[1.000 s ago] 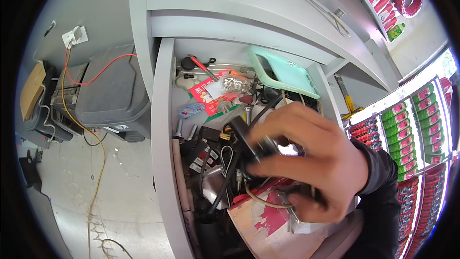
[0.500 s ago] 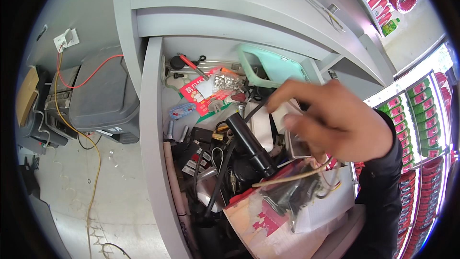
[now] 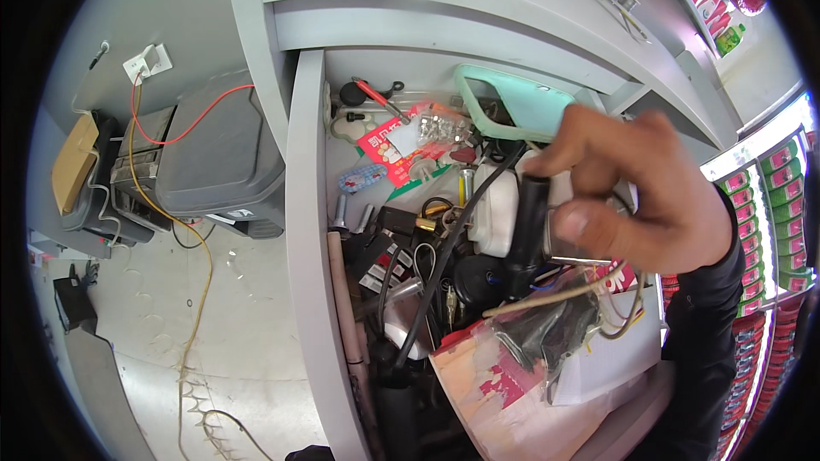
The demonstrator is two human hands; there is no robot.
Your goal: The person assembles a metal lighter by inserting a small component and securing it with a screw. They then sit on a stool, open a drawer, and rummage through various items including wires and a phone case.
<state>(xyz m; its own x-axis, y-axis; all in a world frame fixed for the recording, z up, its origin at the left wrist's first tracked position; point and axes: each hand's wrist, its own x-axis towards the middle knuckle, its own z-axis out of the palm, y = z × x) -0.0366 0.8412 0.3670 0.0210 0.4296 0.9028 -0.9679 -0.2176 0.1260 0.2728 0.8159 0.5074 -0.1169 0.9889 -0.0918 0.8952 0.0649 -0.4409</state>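
Note:
My right hand (image 3: 632, 183), in a dark sleeve, is over the right side of an open grey drawer (image 3: 309, 205). Its index finger and thumb are closed on a black flashlight-shaped tube (image 3: 528, 226), tilted with its narrower end down among the clutter. White plastic pieces (image 3: 493, 218) lie just left of the tube. Below it are a tan cord (image 3: 555, 294), a clear bag with a dark item (image 3: 547, 333) and a torn cardboard box (image 3: 478, 388). Behind the hand stands a mint-green plastic tray (image 3: 512, 132). My left hand is out of view.
Bolts (image 3: 340, 212), black cables (image 3: 444, 265), a red-handled tool (image 3: 376, 96) and a red card (image 3: 393, 158) also fill the drawer. A grey lidded bin (image 3: 218, 149) stands left, beside a yellow cord (image 3: 198, 307). Stocked shelves (image 3: 777, 213) line the right.
The black tube, lying slanted before, is now gripped by my right hand and stands more upright, farther right. The drawer and its surroundings sit slightly farther right in the picture.

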